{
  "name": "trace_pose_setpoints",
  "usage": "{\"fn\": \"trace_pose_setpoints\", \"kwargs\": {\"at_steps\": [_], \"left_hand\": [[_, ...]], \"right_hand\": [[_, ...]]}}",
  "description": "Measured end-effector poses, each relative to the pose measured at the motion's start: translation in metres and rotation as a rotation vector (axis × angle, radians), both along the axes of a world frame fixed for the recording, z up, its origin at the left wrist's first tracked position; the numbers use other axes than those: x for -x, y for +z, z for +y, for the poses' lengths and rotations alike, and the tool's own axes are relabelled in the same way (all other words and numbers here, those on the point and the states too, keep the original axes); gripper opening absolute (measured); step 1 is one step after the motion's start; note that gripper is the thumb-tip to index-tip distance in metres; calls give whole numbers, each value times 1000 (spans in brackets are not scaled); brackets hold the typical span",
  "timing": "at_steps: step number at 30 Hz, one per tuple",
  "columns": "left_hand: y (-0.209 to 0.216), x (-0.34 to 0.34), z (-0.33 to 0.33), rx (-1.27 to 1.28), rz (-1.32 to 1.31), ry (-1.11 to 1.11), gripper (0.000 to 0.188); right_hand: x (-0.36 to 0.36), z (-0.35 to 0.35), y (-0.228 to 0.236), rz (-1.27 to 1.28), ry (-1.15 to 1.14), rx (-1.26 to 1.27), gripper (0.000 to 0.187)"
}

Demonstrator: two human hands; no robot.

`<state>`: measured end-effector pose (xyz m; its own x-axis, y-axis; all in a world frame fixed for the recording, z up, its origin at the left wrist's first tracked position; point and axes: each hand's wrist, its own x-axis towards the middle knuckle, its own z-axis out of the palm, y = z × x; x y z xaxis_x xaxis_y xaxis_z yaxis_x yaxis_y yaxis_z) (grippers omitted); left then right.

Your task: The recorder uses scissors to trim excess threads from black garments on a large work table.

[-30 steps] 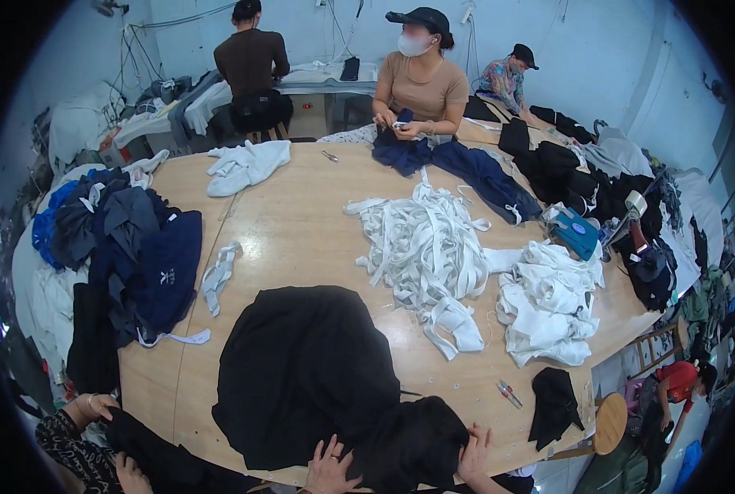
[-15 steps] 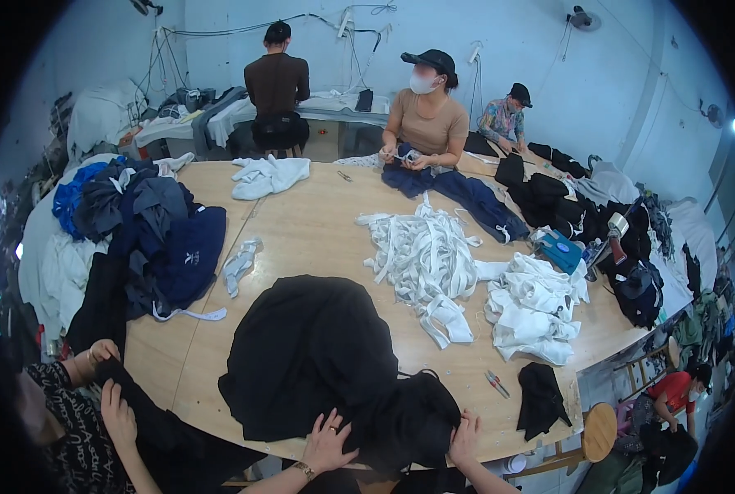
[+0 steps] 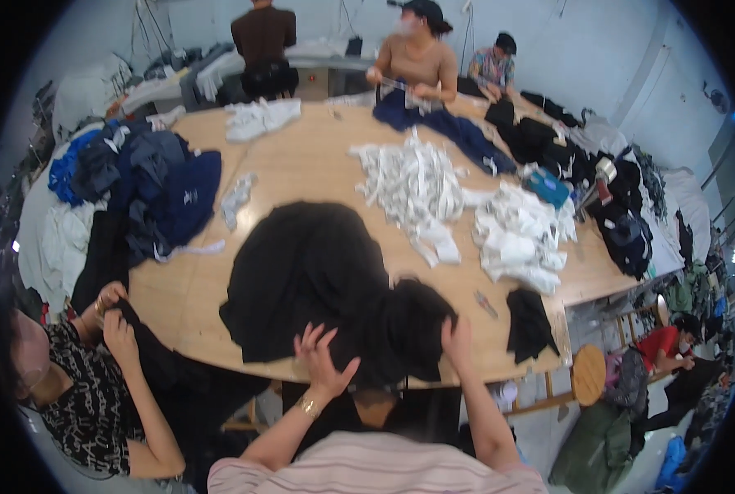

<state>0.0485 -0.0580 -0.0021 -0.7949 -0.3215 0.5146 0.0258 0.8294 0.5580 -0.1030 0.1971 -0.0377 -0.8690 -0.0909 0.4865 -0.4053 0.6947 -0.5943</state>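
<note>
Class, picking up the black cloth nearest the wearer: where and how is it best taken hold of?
Probably by pinching the outer edge of its bunched near-right end, coming from the right. The black cloth gathers into a compact lump there, with bare table alongside for access; its far-left part spreads broad and rounded, so it likely offers less to pinch.

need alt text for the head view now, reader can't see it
A person's spread left hand is over black fabric on a wooden table, the right hand at the fabric's right edge. White strips and white cloth lie in heaps beyond, to the right; at left, a co-worker holds dark cloth.
</note>
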Motion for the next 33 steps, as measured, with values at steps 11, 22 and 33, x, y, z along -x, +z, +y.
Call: {"fn": "trace_pose_setpoints", "kwargs": {"at_steps": [11,22,33], "left_hand": [[73,29,53,-341,-386,-304,43],[124,16,13,-1431,-424,-705,27],[61,69,-8,-419,-230,-353,28]], "right_hand": [[-48,-104,205,9,568,50,18],[-64,-99,255,264,580,-350,14],[-117,-83,282,-76,1011,-178,19]]}}
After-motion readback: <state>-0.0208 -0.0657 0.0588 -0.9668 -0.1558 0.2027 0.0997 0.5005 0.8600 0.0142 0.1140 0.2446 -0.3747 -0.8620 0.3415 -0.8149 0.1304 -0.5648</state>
